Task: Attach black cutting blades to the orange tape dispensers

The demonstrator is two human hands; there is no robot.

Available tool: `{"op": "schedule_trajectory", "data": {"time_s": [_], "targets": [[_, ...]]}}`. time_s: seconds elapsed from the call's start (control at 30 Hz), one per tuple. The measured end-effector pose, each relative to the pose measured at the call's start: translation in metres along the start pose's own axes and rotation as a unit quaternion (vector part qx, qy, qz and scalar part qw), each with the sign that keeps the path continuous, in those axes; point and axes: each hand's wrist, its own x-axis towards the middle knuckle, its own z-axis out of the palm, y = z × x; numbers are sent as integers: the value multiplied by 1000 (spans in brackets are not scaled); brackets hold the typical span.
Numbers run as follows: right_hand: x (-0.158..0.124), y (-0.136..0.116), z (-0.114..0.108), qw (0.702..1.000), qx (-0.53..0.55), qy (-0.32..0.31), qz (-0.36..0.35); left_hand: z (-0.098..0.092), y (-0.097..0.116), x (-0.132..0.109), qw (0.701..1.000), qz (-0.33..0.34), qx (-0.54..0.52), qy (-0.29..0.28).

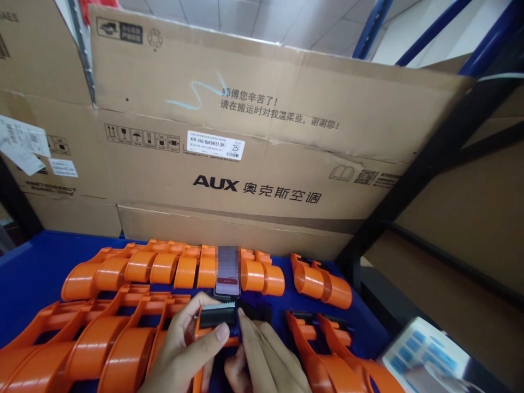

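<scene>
An orange tape dispenser [198, 331] with a black roller [218, 316] and a toothed metal cutting blade [219, 305] is held at the bottom centre. My left hand [184, 344] wraps round its left side, the thumb lying across the front below the roller. Against the dispenser's right side is my right hand [266, 355], its fingers closed together beside the end of the roller. A bit of dark blue shows by those fingertips; whatever they pinch is hidden. Just beyond the hands a phone [227, 286] stands upright with a lit screen.
Rows of orange tape dispensers [164, 267] cover the blue shelf [24, 256] on the left, with more dispensers [323, 284] on the right. A large cardboard sheet [262, 164] walls off the back. Black rack posts [385, 191] rise at the right, near a blue-and-white box [428, 355].
</scene>
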Motion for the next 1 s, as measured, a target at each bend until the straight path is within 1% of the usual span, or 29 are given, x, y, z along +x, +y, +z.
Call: {"op": "schedule_trajectory", "data": {"time_s": [0.17,0.23,0.3,0.37,0.47,0.53,0.6,0.67,0.73,0.77,0.8,0.87,0.93,1.0], "targets": [[2,-5,2,1000,-8,20,-9,-4,-8,2,999,-22,-15,33],[4,-5,4,1000,-10,19,-15,-6,-12,3,998,-14,-19,51],[9,-3,4,999,4,17,-28,-9,-15,3,998,-7,-18,56],[15,0,0,999,35,10,-36,-10,-16,2,999,-5,-13,46],[23,3,-10,997,65,-12,-28,-11,-17,-1,1000,-4,0,19],[26,6,-18,996,86,-8,-18,-11,-17,-2,1000,-3,1,-8],[28,12,-28,990,141,-16,26,-11,-17,-3,999,4,-8,-42],[29,22,-38,974,190,-41,117,-12,-16,-3,998,16,-15,-65],[30,34,-46,960,181,-43,211,-13,-14,-3,997,31,-10,-67],[30,41,-48,955,161,-47,243,-13,-13,-4,997,37,-4,-63],[30,48,-49,953,140,-61,262,-13,-13,-4,997,40,2,-59],[29,58,-45,950,100,-116,272,-12,-12,-4,998,39,10,-50],[26,63,-38,941,52,-196,270,-11,-12,-5,998,40,17,-39],[23,65,-30,923,-8,-272,273,-11,-13,-4,999,37,21,-24]]}}
